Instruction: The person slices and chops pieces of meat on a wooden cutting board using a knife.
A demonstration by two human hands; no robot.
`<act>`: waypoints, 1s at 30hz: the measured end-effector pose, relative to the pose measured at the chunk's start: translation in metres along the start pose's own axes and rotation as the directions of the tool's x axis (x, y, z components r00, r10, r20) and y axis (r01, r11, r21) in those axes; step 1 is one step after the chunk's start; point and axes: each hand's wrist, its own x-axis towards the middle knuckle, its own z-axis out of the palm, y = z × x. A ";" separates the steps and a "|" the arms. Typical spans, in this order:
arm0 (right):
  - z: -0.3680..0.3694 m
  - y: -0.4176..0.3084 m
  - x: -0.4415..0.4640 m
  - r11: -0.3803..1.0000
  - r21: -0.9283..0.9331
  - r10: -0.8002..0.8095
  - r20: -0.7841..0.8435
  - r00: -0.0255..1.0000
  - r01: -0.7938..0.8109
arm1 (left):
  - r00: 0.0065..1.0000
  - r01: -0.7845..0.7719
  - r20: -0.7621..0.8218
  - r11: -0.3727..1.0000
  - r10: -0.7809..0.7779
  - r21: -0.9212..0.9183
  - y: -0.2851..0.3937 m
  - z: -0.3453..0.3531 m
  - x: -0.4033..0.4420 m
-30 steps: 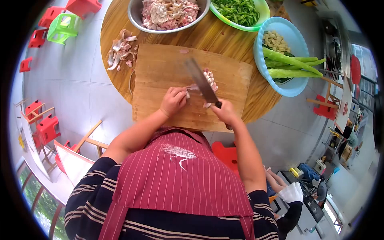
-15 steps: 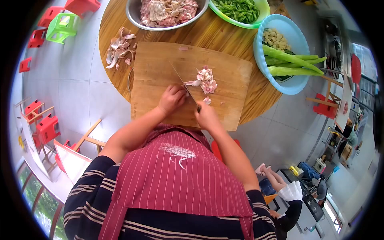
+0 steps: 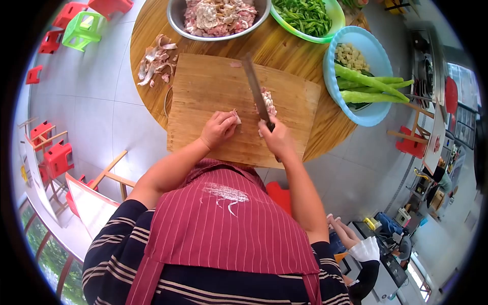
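My right hand (image 3: 279, 137) is wrapped round the handle of a kitchen knife (image 3: 256, 86), whose blade points away from me over the right part of the wooden cutting board (image 3: 203, 86). Under and beside the blade lies a small pile of chopped meat (image 3: 268, 101), partly hidden by it. My left hand (image 3: 219, 128) rests on the board left of the knife, fingers curled on a piece of meat (image 3: 236, 116) that shows at the fingertips. A gap of bare board separates the blade from that piece.
Strips of meat trimmings (image 3: 152, 61) lie left of the board on the round wooden table (image 3: 284, 53). Behind stand a metal bowl (image 3: 170, 18) of meat and a green bowl (image 3: 333, 30) of cut green vegetables. A blue basin (image 3: 330, 76) holds garlic and long green peppers.
The knife has moved right, away from my left hand, to over the chopped pile, and its blade has turned steeper. My left hand stays about where it was, on the meat.
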 end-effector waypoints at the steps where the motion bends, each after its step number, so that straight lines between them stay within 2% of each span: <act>1: 0.003 0.000 -0.011 0.995 -0.054 -0.086 -0.006 0.996 0.086 | 1.000 -0.012 0.013 1.000 0.012 0.003 -0.001 -0.001 0.000; 2: 0.006 0.000 -0.021 0.995 -0.053 -0.088 -0.007 0.996 0.087 | 0.999 -0.023 0.027 1.000 0.023 0.005 -0.002 -0.002 0.000; 4: 0.012 -0.005 -0.044 0.970 -0.139 -0.193 0.057 0.980 0.199 | 0.999 -0.011 0.049 1.000 0.011 0.006 -0.004 -0.001 -0.004; 5: 0.012 -0.009 -0.053 0.971 -0.139 -0.187 0.056 0.981 0.193 | 0.998 0.002 0.069 1.000 -0.003 0.008 -0.005 0.000 -0.006; 7: 0.010 -0.018 -0.070 0.958 -0.284 0.013 0.179 0.984 0.039 | 0.999 -0.001 0.048 1.000 0.000 0.023 0.001 -0.003 0.000; 10: 0.009 -0.017 -0.086 0.966 -0.257 0.086 0.182 0.980 -0.037 | 0.999 0.006 0.039 0.999 -0.007 0.034 0.002 -0.006 0.003; 14: 0.016 -0.017 -0.087 0.946 -0.322 0.085 0.154 0.984 -0.031 | 0.997 0.019 0.069 0.999 -0.020 0.029 0.001 -0.004 0.002; 18: 0.036 -0.031 -0.045 0.967 -0.253 0.037 0.162 0.986 0.005 | 0.997 -0.027 0.072 0.998 0.022 0.064 -0.001 -0.002 0.002; 20: 0.044 -0.030 -0.030 0.974 -0.223 -0.004 0.157 0.988 0.040 | 0.992 0.078 0.098 0.997 -0.078 0.014 -0.004 0.002 -0.004; 23: 0.048 -0.023 -0.027 0.976 -0.197 -0.066 0.114 0.991 0.088 | 0.995 0.078 0.056 0.995 -0.081 0.068 0.000 0.001 0.000; 26: 0.032 -0.006 -0.062 0.981 -0.186 -0.022 0.145 0.989 0.049 | 0.995 0.063 0.070 0.997 -0.066 0.043 0.001 -0.002 0.003; 28: 0.021 -0.001 -0.080 0.970 -0.240 0.083 0.188 0.979 -0.036 | 0.996 0.064 0.067 0.998 -0.065 0.025 0.003 -0.005 0.008; 30: 0.021 -0.006 -0.078 0.965 -0.252 0.123 0.201 0.972 -0.070 | 0.996 0.058 0.069 0.998 -0.058 0.005 0.003 -0.006 0.007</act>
